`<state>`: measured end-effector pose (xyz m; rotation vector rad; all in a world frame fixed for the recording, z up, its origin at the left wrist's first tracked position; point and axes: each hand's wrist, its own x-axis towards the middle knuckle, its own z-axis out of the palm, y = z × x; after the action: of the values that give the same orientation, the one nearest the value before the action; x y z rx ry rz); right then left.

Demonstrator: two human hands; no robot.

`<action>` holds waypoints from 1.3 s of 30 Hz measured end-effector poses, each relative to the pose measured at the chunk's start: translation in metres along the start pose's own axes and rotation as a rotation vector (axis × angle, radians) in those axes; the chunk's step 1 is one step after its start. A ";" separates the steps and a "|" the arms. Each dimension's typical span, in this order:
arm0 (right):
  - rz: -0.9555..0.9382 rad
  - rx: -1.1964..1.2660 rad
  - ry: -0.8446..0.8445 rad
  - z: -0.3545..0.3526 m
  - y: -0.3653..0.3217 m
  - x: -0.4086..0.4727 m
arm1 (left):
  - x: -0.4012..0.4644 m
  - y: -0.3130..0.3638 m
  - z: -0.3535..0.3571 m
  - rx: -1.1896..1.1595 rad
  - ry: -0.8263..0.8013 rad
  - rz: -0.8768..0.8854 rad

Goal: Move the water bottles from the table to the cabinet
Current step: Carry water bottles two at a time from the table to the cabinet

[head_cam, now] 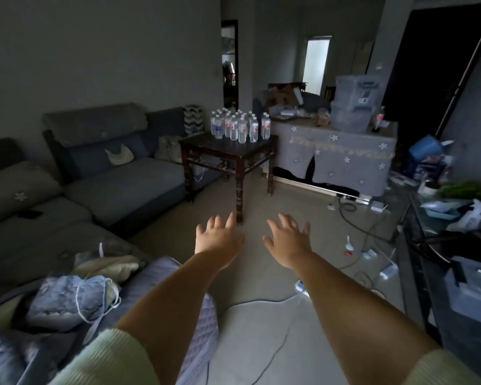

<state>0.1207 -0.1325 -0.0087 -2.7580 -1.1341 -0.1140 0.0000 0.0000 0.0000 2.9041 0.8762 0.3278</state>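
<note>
Both hands empty, bottles far off

Left hand [218, 240] and right hand [288, 240] spread; water bottles [239, 126] on the table [228, 151] look full, heavy, smooth: grip mid-body.

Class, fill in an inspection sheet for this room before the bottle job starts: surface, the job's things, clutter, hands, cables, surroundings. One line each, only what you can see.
Surface: dark wooden table, standing on the floor beside the sofa.
Job's things: water bottles upright in a tight cluster on the table's far side; none moved yet.
Clutter: cloth-covered cabinet top holds clear plastic bins and small items; bedding piled on the sofa's near end.
Hands: left hand and right hand stretched forward, fingers spread, no grip on anything.
Cables: white cable and power strips on the floor.
Surroundings: grey sofa left; bright doorway behind.
</note>
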 end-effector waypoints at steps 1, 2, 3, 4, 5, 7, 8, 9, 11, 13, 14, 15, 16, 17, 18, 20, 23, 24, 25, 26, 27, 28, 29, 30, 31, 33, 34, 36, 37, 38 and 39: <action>0.006 -0.015 -0.024 0.002 -0.001 0.003 | 0.004 -0.003 0.001 -0.007 -0.013 -0.012; 0.005 -0.030 -0.036 0.005 -0.001 0.009 | 0.009 -0.004 0.004 -0.008 -0.015 -0.018; 0.002 -0.042 -0.052 0.010 0.001 0.014 | 0.015 -0.006 0.009 -0.001 -0.018 -0.020; 0.000 -0.042 -0.063 0.013 0.003 0.020 | 0.022 -0.007 0.013 -0.001 -0.023 -0.019; -0.003 -0.039 -0.074 0.017 0.005 0.028 | 0.031 -0.006 0.017 -0.005 -0.033 -0.019; -0.010 -0.047 -0.086 0.021 0.012 0.047 | 0.051 -0.001 0.024 0.004 -0.050 -0.013; -0.007 -0.049 -0.089 0.022 0.017 0.060 | 0.064 0.001 0.026 0.015 -0.053 -0.011; -0.003 -0.055 -0.097 0.023 0.021 0.070 | 0.075 0.004 0.028 0.021 -0.056 -0.010; -0.001 -0.060 -0.125 0.024 0.033 0.098 | 0.101 0.010 0.035 0.032 -0.061 -0.010; 0.000 -0.069 -0.160 0.024 0.045 0.122 | 0.124 0.015 0.038 0.063 -0.077 0.011; 0.004 -0.070 -0.165 0.023 0.053 0.138 | 0.140 0.018 0.038 0.075 -0.071 0.016; 0.007 -0.073 -0.162 0.020 0.060 0.155 | 0.156 0.022 0.037 0.077 -0.056 0.015; 0.015 -0.083 -0.164 0.017 0.066 0.171 | 0.171 0.025 0.035 0.074 -0.050 0.001; 0.019 -0.088 -0.162 0.015 0.072 0.187 | 0.186 0.027 0.034 0.057 -0.042 -0.011; 0.019 -0.088 -0.170 0.012 0.075 0.203 | 0.200 0.028 0.034 0.046 -0.045 -0.015; 0.008 -0.086 -0.180 0.014 0.076 0.232 | 0.224 0.026 0.037 0.063 -0.047 -0.014; -0.015 -0.084 -0.183 0.019 0.068 0.268 | 0.255 0.016 0.041 0.089 -0.036 -0.022; -0.021 -0.081 -0.185 0.020 0.065 0.280 | 0.266 0.011 0.042 0.093 -0.037 -0.025; -0.031 -0.077 -0.185 0.022 0.060 0.295 | 0.280 0.005 0.043 0.095 -0.037 -0.026; -0.042 -0.072 -0.183 0.025 0.055 0.311 | 0.295 -0.003 0.044 0.098 -0.031 -0.030; -0.050 -0.069 -0.178 0.027 0.049 0.328 | 0.310 -0.012 0.045 0.104 -0.019 -0.034; -0.056 -0.065 -0.175 0.030 0.044 0.344 | 0.325 -0.021 0.046 0.108 -0.008 -0.040; -0.059 -0.062 -0.178 0.032 0.039 0.359 | 0.340 -0.030 0.048 0.108 -0.006 -0.045; -0.060 -0.061 -0.181 0.035 0.034 0.373 | 0.352 -0.039 0.049 0.110 -0.013 -0.050; -0.063 -0.064 -0.181 0.037 0.029 0.387 | 0.365 -0.048 0.049 0.117 -0.024 -0.052; -0.061 -0.063 -0.181 0.042 0.021 0.411 | 0.387 -0.064 0.049 0.128 -0.045 -0.052; -0.054 -0.058 -0.179 0.044 0.016 0.427 | 0.402 -0.073 0.048 0.124 -0.049 -0.056; -0.045 -0.055 -0.187 0.047 0.009 0.453 | 0.428 -0.087 0.047 0.098 -0.054 -0.072; -0.044 -0.063 -0.203 0.049 0.005 0.465 | 0.439 -0.092 0.048 0.097 -0.067 -0.070; -0.044 -0.076 -0.213 0.052 0.002 0.477 | 0.449 -0.097 0.049 0.107 -0.078 -0.062; -0.046 -0.086 -0.216 0.055 0.000 0.488 | 0.459 -0.102 0.051 0.121 -0.081 -0.053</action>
<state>0.4680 0.2151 0.0006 -2.8760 -1.2727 0.1361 0.3307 0.3383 0.0169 2.9731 0.9909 0.1561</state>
